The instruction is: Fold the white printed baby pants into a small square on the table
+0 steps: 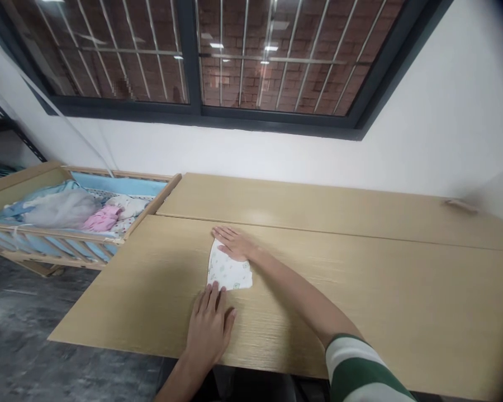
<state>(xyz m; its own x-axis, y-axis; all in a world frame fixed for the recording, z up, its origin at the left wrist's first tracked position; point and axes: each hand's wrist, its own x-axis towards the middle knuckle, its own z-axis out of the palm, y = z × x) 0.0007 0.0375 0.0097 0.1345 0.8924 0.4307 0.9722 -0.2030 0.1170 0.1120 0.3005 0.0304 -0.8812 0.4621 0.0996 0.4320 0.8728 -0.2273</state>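
Observation:
A small white cloth [228, 272] with a faint printed pattern lies flat, seemingly folded, on the wooden table [360, 301]. My right hand [235, 244] rests on its far edge, fingers stretched out to the left and covering that part. At the near edge, the fingertips of my left hand [209, 318] touch the cloth's lower left corner. That hand is flat, its fingers pointing away from me and its thumb apart. Neither hand grips anything.
Left of the table stands a wooden crib [145, 220] with blue lining. Inside are a pink cloth [103, 218] and a whitish translucent bundle [62, 206]. A small brownish object [461, 206] lies at the far right. Behind the table rises a white wall [243, 159] with a barred window [272, 61].

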